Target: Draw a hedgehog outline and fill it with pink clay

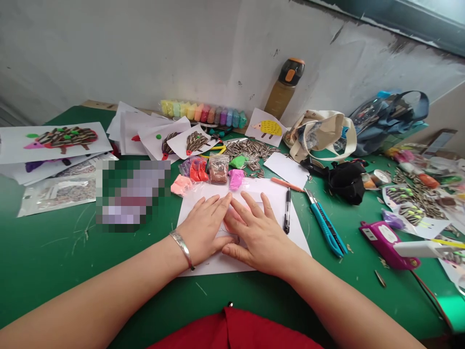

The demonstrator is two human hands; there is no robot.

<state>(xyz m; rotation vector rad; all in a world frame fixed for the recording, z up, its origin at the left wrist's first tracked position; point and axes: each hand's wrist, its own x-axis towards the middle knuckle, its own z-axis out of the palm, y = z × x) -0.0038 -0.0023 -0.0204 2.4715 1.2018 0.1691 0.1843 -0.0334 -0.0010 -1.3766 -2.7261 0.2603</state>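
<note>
My left hand (203, 225), with a silver bangle at the wrist, lies palm down over a white sheet of paper (296, 242). Its fingers are stretched out and point away from me. Beside it, my right hand (259, 235) also lies flat with its fingers spread, and the fingertips of both hands nearly meet. A pinkish patch (228, 223), perhaps modelling clay, shows between the hands; most of it is hidden under them. Just beyond the fingertips are bags of magenta clay (237, 179), brown clay (218, 168) and red clay (198, 169). A black pen (287, 211) rests on the paper's right side.
A blue utility knife (327, 228) lies right of the paper. Sunflower seeds (250, 149) are heaped behind the clay bags. Hedgehog pictures (65, 140) stand at left. A bottle (285, 89), cloth bag (321, 133) and magenta glue gun (390, 245) are also on the green table (54, 271).
</note>
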